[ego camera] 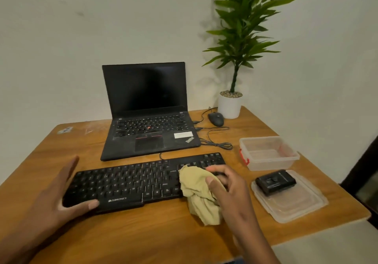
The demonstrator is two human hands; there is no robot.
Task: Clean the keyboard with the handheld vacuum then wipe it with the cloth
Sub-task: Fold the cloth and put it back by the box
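Note:
A black keyboard (131, 184) lies across the wooden table in front of the laptop. My right hand (229, 190) grips a crumpled yellowish cloth (199, 194) on the keyboard's right part, and the cloth hangs over its front edge. My left hand (59, 194) steadies the keyboard's left end, its thumb pressing the front edge and its fingers held straight. The small black handheld vacuum (275, 181) sits on a clear plastic lid (292, 204) at the right, apart from both hands.
An open black laptop (149, 112) stands behind the keyboard. A clear plastic box (268, 152), a black mouse (215, 118) with loose cables, and a potted plant (230, 105) fill the right side. The table's right edge (347, 190) is close to the lid.

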